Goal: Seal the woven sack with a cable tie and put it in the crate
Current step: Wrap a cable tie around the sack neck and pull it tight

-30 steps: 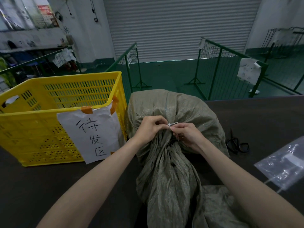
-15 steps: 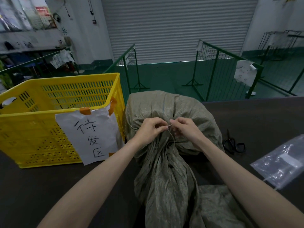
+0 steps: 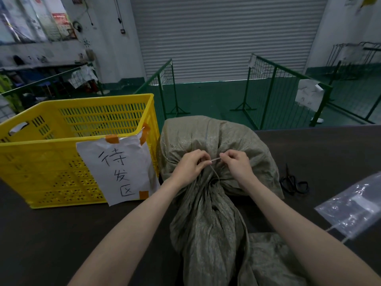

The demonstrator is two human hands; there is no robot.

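**Cable tie drawn through at the sack's neck**

A dark bench (image 3: 61, 234) faces a shuttered bay. Since a moment ago the hands have parted, exposing more cable tie (image 3: 214, 162): tightening looks underway. Left hand (image 3: 190, 166) and right hand (image 3: 237, 164) fingers pinch it. The olive woven sack (image 3: 206, 139), neck gathered, lies just right of the yellow crate (image 3: 51, 162).
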